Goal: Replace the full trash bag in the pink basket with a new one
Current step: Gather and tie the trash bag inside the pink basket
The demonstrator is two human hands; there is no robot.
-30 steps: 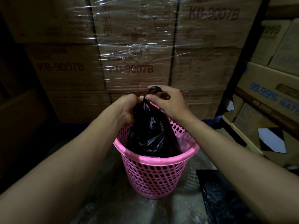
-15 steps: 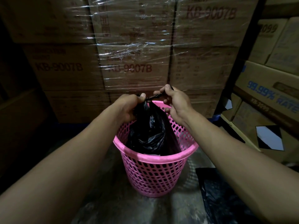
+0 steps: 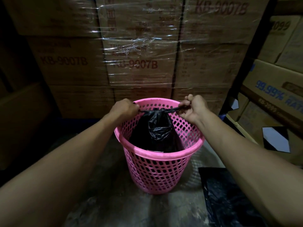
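A pink perforated basket stands on the concrete floor in the middle of the view. Inside it sits a full black trash bag, gathered at its neck with a knot at rim height. My left hand is closed on the bag's left tail over the basket's left rim. My right hand is closed on the right tail over the right rim. The two tails are stretched taut and level between my hands. A flat black trash bag lies on the floor to the right of the basket.
A wall of shrink-wrapped cardboard boxes stands right behind the basket. More cartons on a rack fill the right side, behind a dark upright post. The left side is dark. Bare concrete floor lies in front.
My hands, close together above the bag's neck before, have pulled apart sideways to the basket's rims. The bag's tails are now drawn tight into a knot, and the bag's top sits lower.
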